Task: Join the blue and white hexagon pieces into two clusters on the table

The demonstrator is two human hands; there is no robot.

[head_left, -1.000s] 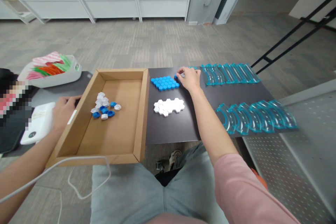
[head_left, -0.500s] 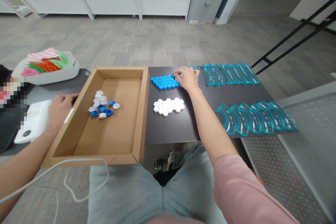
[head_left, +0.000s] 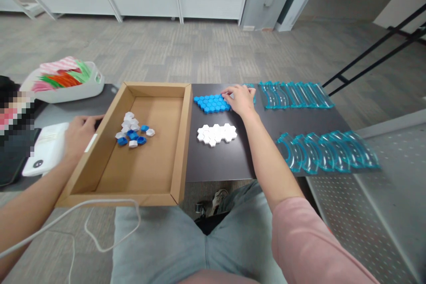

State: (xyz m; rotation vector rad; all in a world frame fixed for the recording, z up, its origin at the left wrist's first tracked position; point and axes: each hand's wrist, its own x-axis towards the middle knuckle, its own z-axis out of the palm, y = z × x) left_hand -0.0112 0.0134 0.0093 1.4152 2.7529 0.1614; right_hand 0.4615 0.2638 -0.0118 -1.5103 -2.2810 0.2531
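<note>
Clearly, the right hand [head_left: 238,98] has its fingers bent down, thumb and index fingertips at the right edge of a tightly fitted patch of blue hexagonal tiles [head_left: 213,103]; whether a tile is pinched between them, I cannot tell. That patch lies flat on the dark tabletop [head_left: 222,164], just left of the hand. Nearer the body than the hand, a second patch of white hexagonal tiles [head_left: 217,133] sits apart from the blue one. To the hand's right lie two rows of clear, teal-edged track pieces: a far row [head_left: 301,95] and, closer to the body, a row of curved ones [head_left: 311,155].

The left hand [head_left: 80,135] rests along the outer left wall of a cardboard box [head_left: 183,142] (its grip is partly hidden, so I cannot tell what it grasps). Inside, to that hand's right, loose blue and white hexagonal pieces [head_left: 133,135] lie heaped. Beyond the hand stands a white plastic basket [head_left: 75,95]; just left of it lies a white device [head_left: 46,151].
</note>
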